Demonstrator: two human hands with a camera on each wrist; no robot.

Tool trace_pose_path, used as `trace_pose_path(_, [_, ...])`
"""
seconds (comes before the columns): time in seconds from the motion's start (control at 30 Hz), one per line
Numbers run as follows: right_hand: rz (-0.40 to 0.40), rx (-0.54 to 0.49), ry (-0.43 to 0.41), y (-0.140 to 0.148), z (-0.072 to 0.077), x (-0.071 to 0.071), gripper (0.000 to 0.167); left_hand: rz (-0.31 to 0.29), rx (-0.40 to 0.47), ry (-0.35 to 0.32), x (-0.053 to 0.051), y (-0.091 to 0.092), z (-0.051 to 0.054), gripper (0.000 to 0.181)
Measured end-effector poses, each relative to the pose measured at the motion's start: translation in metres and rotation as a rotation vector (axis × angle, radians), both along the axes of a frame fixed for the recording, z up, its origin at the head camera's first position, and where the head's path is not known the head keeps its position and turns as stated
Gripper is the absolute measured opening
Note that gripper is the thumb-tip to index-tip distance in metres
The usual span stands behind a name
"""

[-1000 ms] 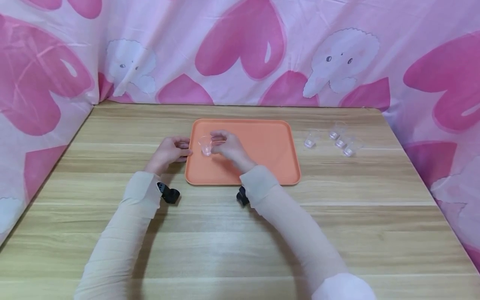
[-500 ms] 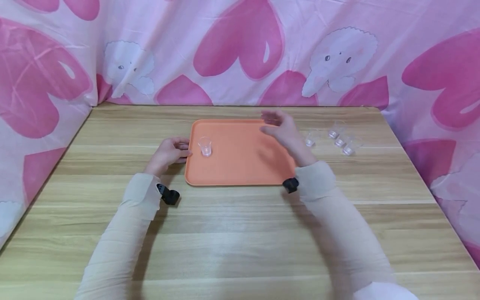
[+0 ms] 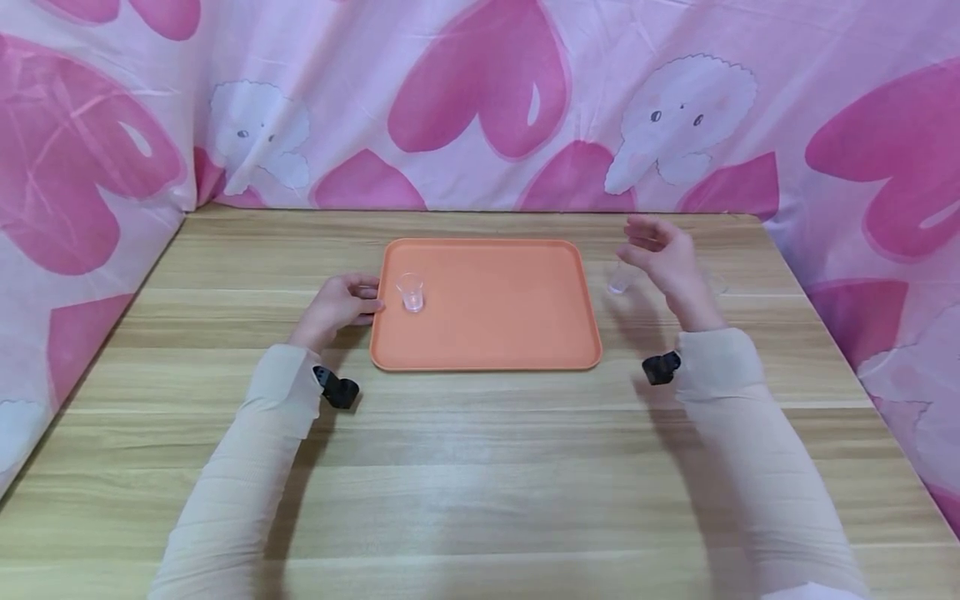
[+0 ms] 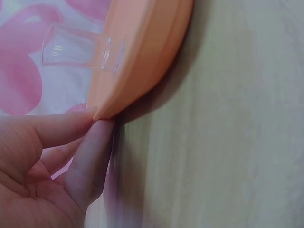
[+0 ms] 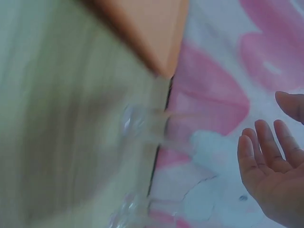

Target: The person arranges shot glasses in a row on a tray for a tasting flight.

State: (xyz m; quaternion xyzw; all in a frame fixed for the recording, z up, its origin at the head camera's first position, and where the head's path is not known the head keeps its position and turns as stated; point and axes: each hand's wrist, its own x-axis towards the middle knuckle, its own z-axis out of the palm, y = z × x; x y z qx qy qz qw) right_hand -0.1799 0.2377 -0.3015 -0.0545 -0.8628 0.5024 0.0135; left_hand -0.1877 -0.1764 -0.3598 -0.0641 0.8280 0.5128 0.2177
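An orange tray (image 3: 495, 308) lies on the wooden table, its left rim pinched between the thumb and fingers of my left hand (image 3: 337, 308). The left wrist view shows that hand (image 4: 52, 166) gripping the rim (image 4: 137, 71) beside a clear cup (image 4: 73, 47). This small cup (image 3: 411, 293) stands upright near the tray's left side. Right of the tray, my right hand (image 3: 667, 262) is raised with loosely bent fingers and holds nothing. Just left of and below its fingers stands another clear cup (image 3: 619, 282), blurred in the right wrist view (image 5: 135, 122).
Beyond the right hand, part of a clear cup rim (image 3: 716, 283) shows; the hand hides the other cups there. A pink patterned cloth (image 3: 480, 100) hangs along the back and both sides of the table (image 3: 465, 467).
My right hand has left the cup on the tray and moved right, past the tray's right edge, to above the loose cups. The left hand has stayed at the rim.
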Motion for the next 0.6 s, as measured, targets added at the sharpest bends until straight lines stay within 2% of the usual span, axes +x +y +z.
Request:
trace_pose_path(0.27, [-0.027, 0.072, -0.069, 0.017, -0.015, -0.001, 0.055, -0.001, 0.009, 0.003, 0.001, -0.002, 0.000, 0.053])
trace_pose_path(0.6, [0.025, 0.071, -0.164, 0.025, -0.031, -0.003, 0.063, 0.005, 0.010, -0.011, 0.000, -0.001, 0.000, 0.053])
